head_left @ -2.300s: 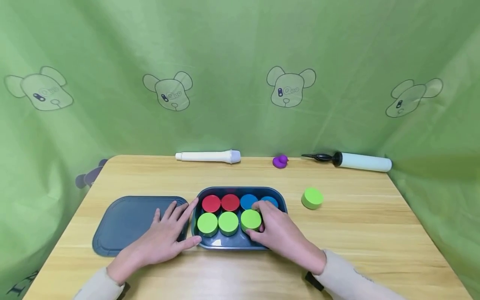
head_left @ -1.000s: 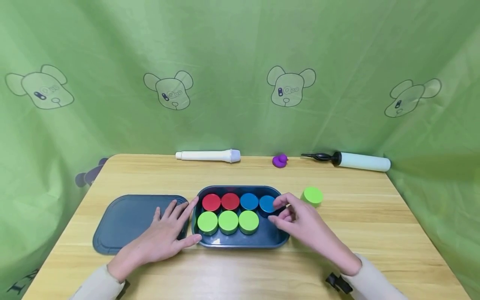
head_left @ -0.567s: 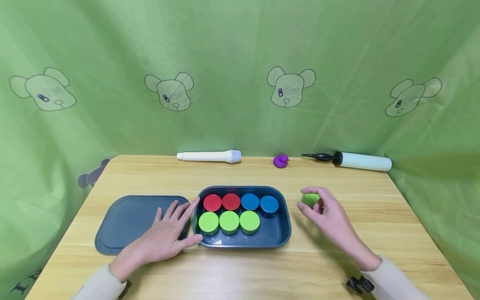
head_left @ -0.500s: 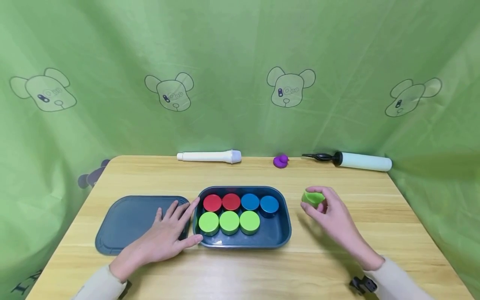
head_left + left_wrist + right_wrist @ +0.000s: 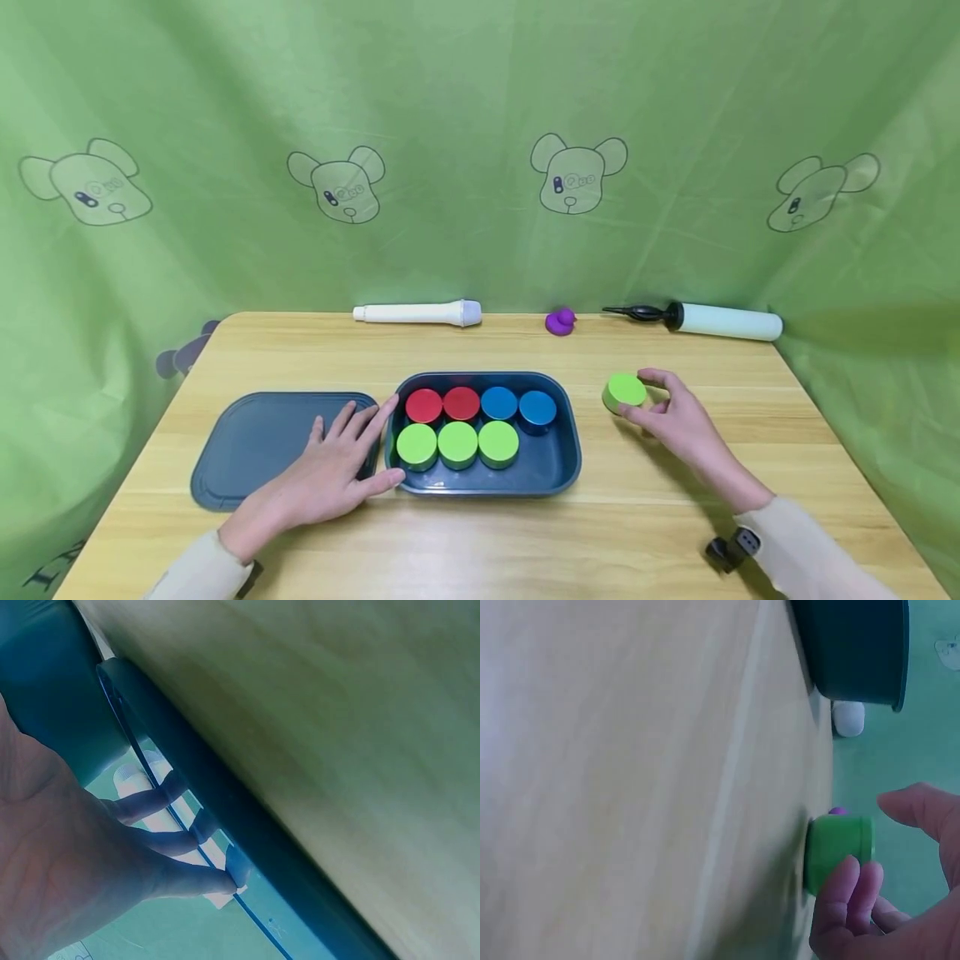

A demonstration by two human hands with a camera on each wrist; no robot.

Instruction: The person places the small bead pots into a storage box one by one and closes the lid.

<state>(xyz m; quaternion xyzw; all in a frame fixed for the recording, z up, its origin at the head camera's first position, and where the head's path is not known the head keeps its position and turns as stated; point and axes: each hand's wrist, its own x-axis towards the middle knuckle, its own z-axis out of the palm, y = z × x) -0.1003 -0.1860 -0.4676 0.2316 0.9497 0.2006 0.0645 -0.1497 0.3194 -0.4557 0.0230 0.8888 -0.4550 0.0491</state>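
Observation:
A dark blue box (image 5: 546, 462) stands mid-table, holding two red tubs (image 5: 461, 404), two blue tubs (image 5: 537, 408) and three green tubs (image 5: 457, 444). Another short green tub (image 5: 623, 392) with a lid-like rim sits on the table right of it. My right hand (image 5: 678, 421) is beside that tub, thumb and fingers spread around its right side. In the right wrist view, a gap shows between the thumb and the green tub (image 5: 838, 847). My left hand (image 5: 326, 475) lies spread on the flat dark blue lid (image 5: 251, 450), thumb and index fingertip right at the box's left end.
Along the table's back edge lie a white microphone-shaped object (image 5: 416, 313), a small purple duck (image 5: 560, 322) and a white hand pump (image 5: 720, 321) with a black nozzle. A green curtain (image 5: 457, 250) hangs behind the wooden table (image 5: 480, 550) and at its sides.
My right hand let go of the third green tub in the box and moved right to the one on the table, then shifted slightly right, uncovering it. The left hand stays put.

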